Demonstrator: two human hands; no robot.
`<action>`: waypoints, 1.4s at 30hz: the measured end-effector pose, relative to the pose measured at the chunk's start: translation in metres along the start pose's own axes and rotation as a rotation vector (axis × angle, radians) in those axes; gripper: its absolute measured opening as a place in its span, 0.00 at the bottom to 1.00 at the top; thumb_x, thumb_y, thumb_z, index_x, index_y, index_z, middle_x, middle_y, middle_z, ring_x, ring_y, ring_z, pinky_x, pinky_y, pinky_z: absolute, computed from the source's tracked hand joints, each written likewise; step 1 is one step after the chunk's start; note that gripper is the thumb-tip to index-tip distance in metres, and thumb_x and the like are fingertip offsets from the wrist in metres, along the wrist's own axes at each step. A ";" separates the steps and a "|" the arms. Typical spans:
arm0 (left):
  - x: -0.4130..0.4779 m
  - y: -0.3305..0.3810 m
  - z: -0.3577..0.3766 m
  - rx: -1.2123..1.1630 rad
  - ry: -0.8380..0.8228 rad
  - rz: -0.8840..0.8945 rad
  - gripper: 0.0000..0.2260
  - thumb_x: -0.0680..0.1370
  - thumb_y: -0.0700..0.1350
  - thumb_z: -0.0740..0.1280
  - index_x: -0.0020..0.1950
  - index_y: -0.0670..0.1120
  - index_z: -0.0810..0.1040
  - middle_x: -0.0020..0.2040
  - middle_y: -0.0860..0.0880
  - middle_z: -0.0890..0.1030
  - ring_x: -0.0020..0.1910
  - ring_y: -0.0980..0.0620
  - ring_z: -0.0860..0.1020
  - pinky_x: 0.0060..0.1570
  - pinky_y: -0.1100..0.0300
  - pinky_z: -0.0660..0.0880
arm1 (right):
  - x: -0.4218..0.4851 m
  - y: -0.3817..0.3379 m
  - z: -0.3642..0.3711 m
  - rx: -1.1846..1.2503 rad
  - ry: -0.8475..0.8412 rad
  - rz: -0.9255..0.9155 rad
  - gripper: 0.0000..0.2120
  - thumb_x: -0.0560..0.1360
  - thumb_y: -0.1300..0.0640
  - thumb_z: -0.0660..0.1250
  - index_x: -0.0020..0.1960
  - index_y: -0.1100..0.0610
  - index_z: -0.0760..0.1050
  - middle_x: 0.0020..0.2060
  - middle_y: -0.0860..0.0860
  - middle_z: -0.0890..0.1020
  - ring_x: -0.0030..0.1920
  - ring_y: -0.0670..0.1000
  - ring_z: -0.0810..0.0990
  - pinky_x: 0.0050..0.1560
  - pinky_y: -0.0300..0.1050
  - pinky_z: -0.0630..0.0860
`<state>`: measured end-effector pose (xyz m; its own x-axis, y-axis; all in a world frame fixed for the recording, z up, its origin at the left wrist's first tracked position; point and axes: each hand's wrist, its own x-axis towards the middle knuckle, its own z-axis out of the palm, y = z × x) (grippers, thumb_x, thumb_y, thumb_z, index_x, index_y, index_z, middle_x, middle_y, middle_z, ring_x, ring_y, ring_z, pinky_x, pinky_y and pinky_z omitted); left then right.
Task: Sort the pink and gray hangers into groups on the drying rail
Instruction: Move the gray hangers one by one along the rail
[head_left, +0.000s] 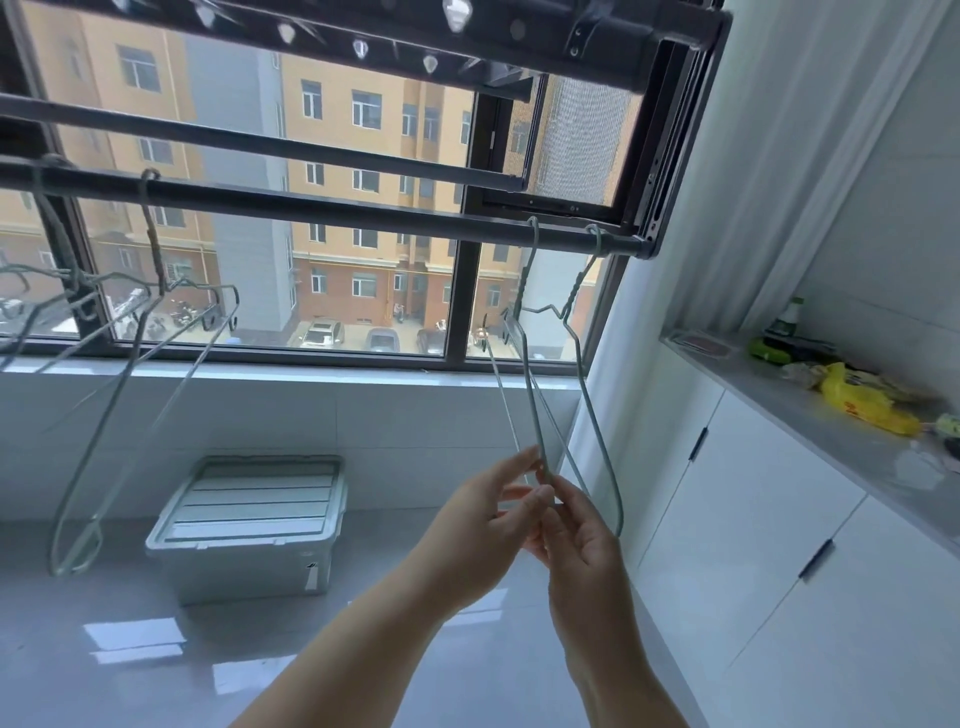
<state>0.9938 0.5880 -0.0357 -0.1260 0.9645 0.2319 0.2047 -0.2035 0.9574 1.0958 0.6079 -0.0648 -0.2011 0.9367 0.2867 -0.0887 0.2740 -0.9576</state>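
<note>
Two bare hands reach up from the bottom of the view toward a pair of thin gray wire hangers (540, 395) that hang by their hooks at the right end of the dark drying rail (332, 205), at about one o'clock. The left hand (483, 525) and the right hand (582, 540) meet at the lower end of the hangers, and their fingers (537, 496) are narrowed in a pinch on the wire there; which hanger each hand grips cannot be told apart. The hangers look light and springy, likely to swing, twist and tangle with each other, and the smooth wire may slip on the round rail, so a hold low on the frame steers them while a hold near the twisted neck under the hook would probably control lifting better. At about nine o'clock, a second cluster of hangers (130, 364) hangs from the left part of the same rail, one with a pinkish-brown neck; their colours are hard to judge against the bright window (363, 234). Below lie a glossy pale tiled floor (156, 649) and a lidded plastic storage box (249, 525). At three o'clock, white cabinets carry a gray counter (779, 400) with a yellow bag (862, 400) and small clutter.
</note>
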 end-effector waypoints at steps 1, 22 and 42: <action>-0.002 0.000 -0.003 0.038 0.003 0.015 0.20 0.77 0.46 0.62 0.69 0.52 0.66 0.57 0.54 0.77 0.50 0.64 0.76 0.42 0.79 0.70 | -0.001 0.001 0.002 0.009 0.003 0.025 0.12 0.78 0.61 0.59 0.54 0.48 0.76 0.45 0.50 0.84 0.47 0.48 0.82 0.50 0.41 0.77; -0.121 0.006 -0.202 0.615 0.573 0.007 0.27 0.72 0.38 0.68 0.69 0.42 0.65 0.64 0.43 0.72 0.63 0.45 0.71 0.64 0.49 0.68 | -0.054 -0.020 0.173 -0.414 -0.309 -0.194 0.15 0.77 0.56 0.61 0.62 0.47 0.66 0.56 0.40 0.70 0.60 0.40 0.68 0.63 0.31 0.62; -0.119 -0.034 -0.213 0.211 0.484 -0.051 0.06 0.72 0.37 0.69 0.45 0.45 0.81 0.41 0.52 0.83 0.39 0.61 0.81 0.38 0.76 0.73 | -0.034 -0.030 0.245 0.450 -0.371 0.312 0.12 0.77 0.70 0.56 0.53 0.59 0.74 0.31 0.50 0.81 0.35 0.46 0.81 0.40 0.36 0.77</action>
<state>0.7949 0.4438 -0.0593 -0.5642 0.7744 0.2862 0.3708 -0.0721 0.9259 0.8662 0.5140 -0.0390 -0.5994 0.7978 0.0651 -0.3543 -0.1915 -0.9153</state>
